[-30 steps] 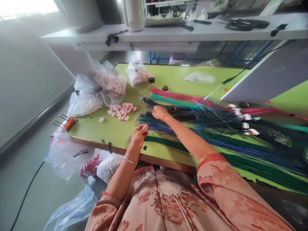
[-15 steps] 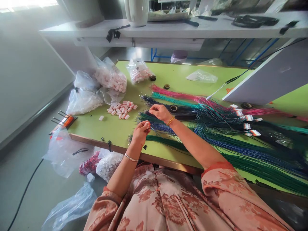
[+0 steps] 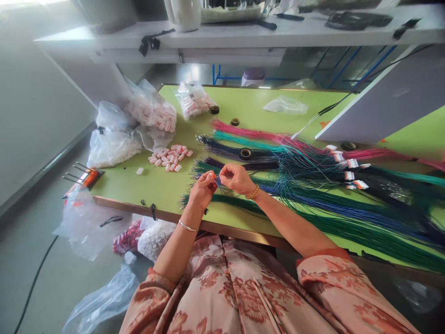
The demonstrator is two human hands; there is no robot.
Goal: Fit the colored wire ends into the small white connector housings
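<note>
My left hand (image 3: pixel 203 190) is closed in a pinch around a small white and orange connector housing (image 3: pixel 212 176), with a thin bluish wire hanging by the fingertips. My right hand (image 3: pixel 237 179) is pinched close beside it, thumb and forefinger on what looks like a thin wire end, mostly hidden by the fingers. Beneath both hands lie bundles of cut wires: a blue bundle (image 3: pixel 271 190), a dark green bundle (image 3: pixel 333 227), and a pink bundle (image 3: pixel 243 129). To the left, a loose pile of white and orange housings (image 3: pixel 171 158) rests on the green tabletop (image 3: pixel 139 190).
Clear bags of housings (image 3: pixel 153 113) stand at the back left. Rolls of black tape (image 3: pixel 245 153) lie among the wires. Wired connectors (image 3: pixel 349 175) sit at the right. An orange pronged holder (image 3: pixel 91 177) is at the table's left corner, below a white shelf (image 3: pixel 229 41).
My right hand has come down and toward me from the dark wire ends to beside the housing. My left hand stays almost in place, still pinching the housing. The view has shifted slightly.
</note>
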